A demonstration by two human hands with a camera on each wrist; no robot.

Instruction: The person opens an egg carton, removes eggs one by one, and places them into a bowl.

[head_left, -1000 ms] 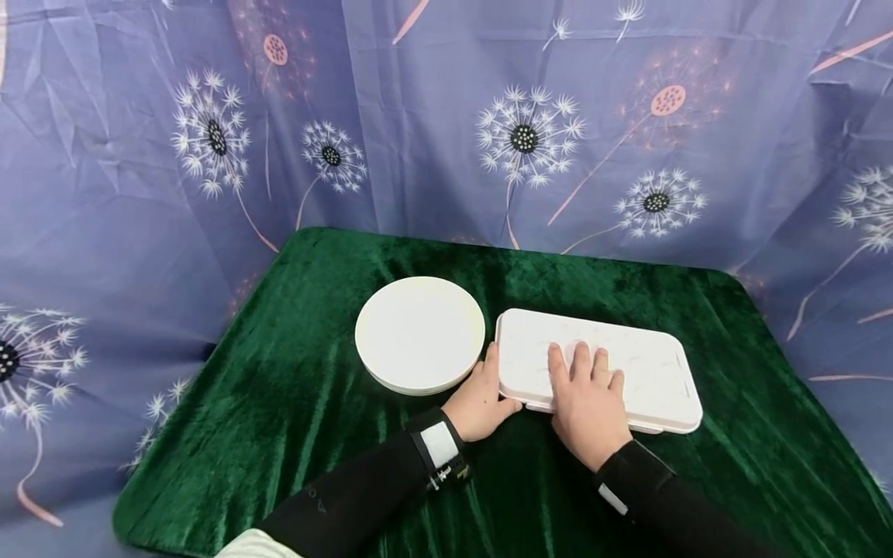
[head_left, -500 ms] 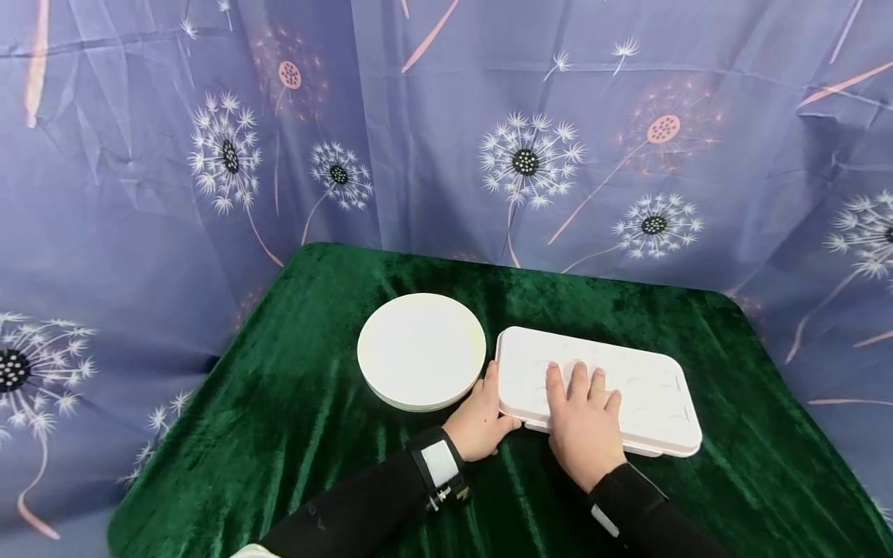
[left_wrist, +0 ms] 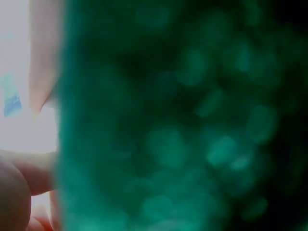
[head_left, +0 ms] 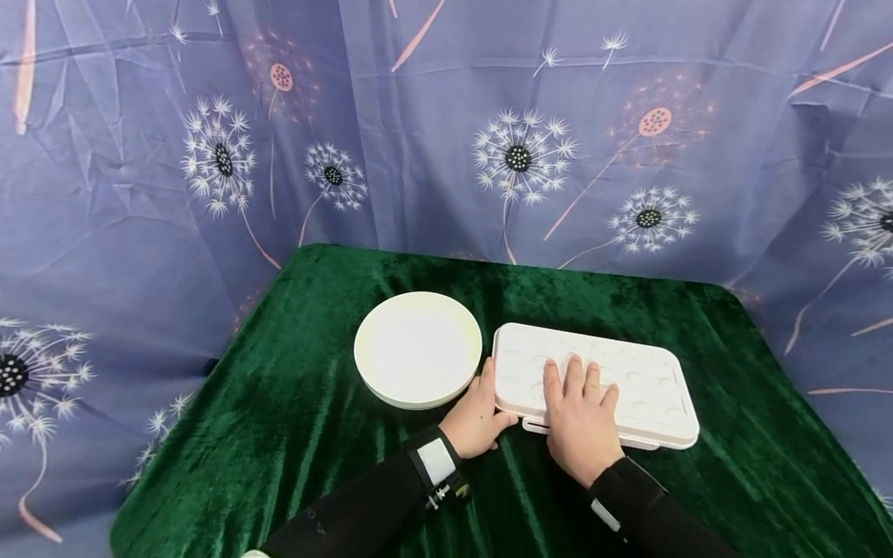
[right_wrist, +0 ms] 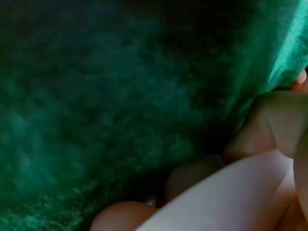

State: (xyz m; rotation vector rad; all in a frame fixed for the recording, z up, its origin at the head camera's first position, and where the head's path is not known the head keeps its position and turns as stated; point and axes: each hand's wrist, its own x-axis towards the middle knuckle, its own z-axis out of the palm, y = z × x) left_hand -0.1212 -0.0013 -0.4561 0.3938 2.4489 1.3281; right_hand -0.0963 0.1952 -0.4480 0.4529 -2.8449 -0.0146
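A pale pink lidded box point(head_left: 649, 380), rectangular with rows of round bumps on its lid, lies slightly slanted on the green cloth. Across the front half of its lid my right hand point(head_left: 584, 434) rests with fingers spread and straight; its thumb is hidden in the head view. My left hand point(head_left: 473, 422) touches the box's left end, fingers extended along it and thumb by the front corner. In the right wrist view, a bent digit point(right_wrist: 269, 125) lies against a pale edge. The left wrist view is blurred, with part of a digit point(left_wrist: 14, 192) at its left.
A white round dish point(head_left: 418, 349) with a layered rim, perhaps stacked plates, stands just left of the left hand. Green velvet cloth point(head_left: 279, 434) covers the table. Behind it hangs a blue-violet curtain point(head_left: 432, 170) printed with dandelions.
The head view has shifted, so everything sits lower than a second ago. Both hands keep their places on the box. The lid's bumps show more clearly now.
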